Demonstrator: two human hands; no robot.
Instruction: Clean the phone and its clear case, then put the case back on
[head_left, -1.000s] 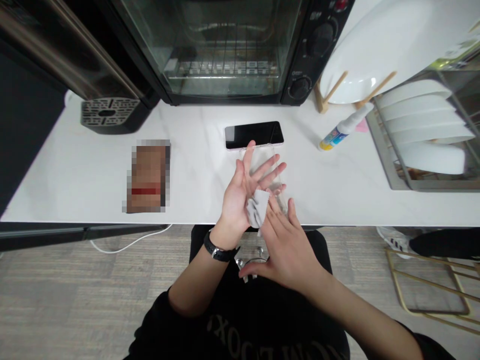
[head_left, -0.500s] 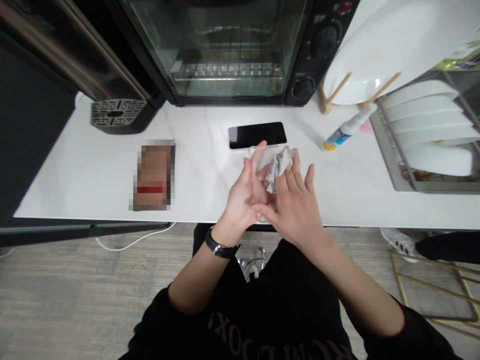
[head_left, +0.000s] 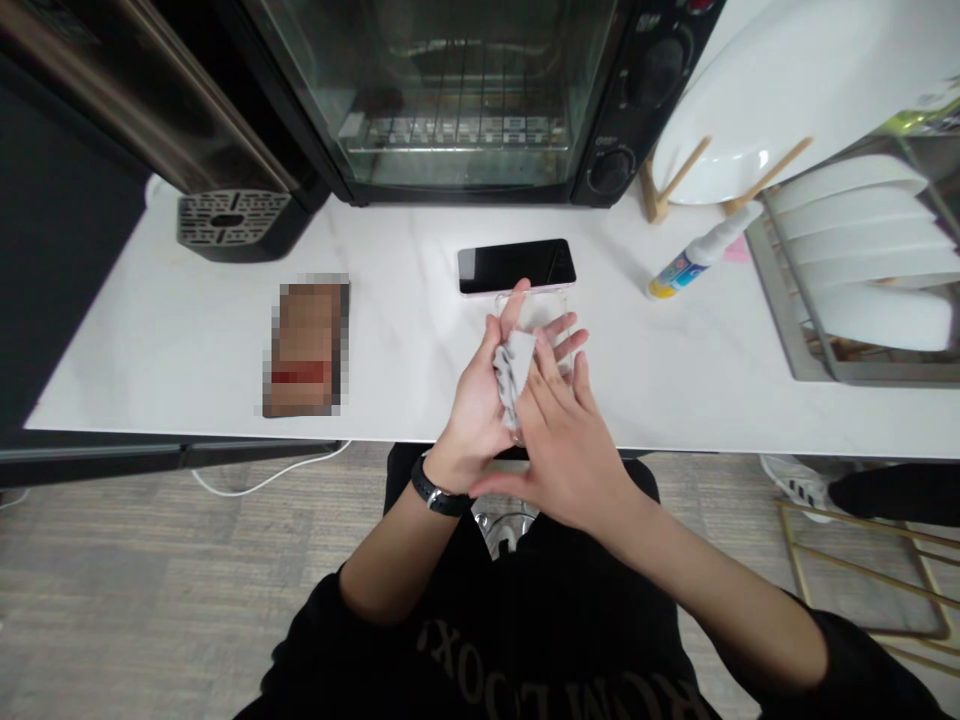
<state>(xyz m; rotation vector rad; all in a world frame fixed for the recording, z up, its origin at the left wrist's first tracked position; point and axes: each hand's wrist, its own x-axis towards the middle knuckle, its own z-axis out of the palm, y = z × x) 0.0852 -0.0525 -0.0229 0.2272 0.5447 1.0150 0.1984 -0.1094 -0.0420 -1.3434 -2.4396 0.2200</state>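
My left hand (head_left: 478, 405), a black watch on its wrist, holds a clear phone case (head_left: 538, 308) from beneath, palm up. Its fingertips show beyond and through the transparent case. Pressed against the inside of the case is a crumpled grey cloth (head_left: 513, 370), under the fingers of my right hand (head_left: 568, 440). My right thumb sticks out to the left above the left wrist. Part of the case is covered by the cloth and the right hand. Just past the case, a phone (head_left: 517, 266) with a dark screen lies flat on the white counter (head_left: 405, 330).
A spray bottle (head_left: 684, 268) stands to the right, near a dish rack (head_left: 791, 335) with white dishes. A toaster oven (head_left: 465, 195) is at the back. On the left are a machine with a drip tray (head_left: 225, 222) and a pixelated flat item (head_left: 306, 345).
My right hand and the grey cloth have slid toward me and to the left across the case. More of the case's far end and my left fingertips now show.
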